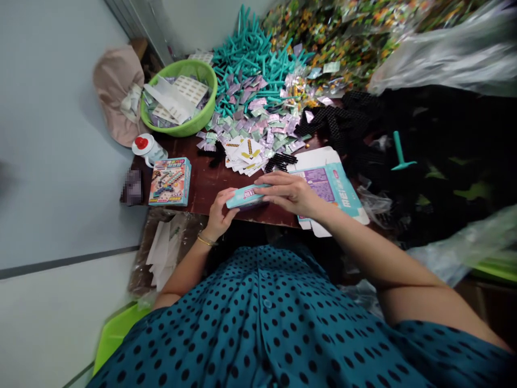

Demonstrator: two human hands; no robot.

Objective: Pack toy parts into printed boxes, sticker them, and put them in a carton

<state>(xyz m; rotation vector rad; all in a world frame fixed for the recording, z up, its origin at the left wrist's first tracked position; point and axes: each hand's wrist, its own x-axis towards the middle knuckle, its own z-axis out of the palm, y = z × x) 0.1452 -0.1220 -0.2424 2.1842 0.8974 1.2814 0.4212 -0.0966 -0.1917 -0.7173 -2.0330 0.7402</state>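
Between my two hands is a small light-blue cardboard box [247, 197], held over the table's front edge with one narrow side facing up. My left hand [220, 214] grips its left end, thumb in front and fingers behind. At the other end, my right hand [288, 192] has its fingers closed along the top and right side. Unfolded flat cartons [351, 196] lie just right of my right hand. Beyond the box rest a pile of white printed cards [247, 155] and some black studded strips [280, 161].
A finished-looking toy box [169, 183], a red-lidded mug [149, 149] and a green basket [197, 119] stand left. Small sachets [278, 126], turquoise sticks [254, 54] and bagged orange-green pieces [319, 32] heap up behind. One turquoise pickaxe-shaped piece [399, 152] lies right on black parts.
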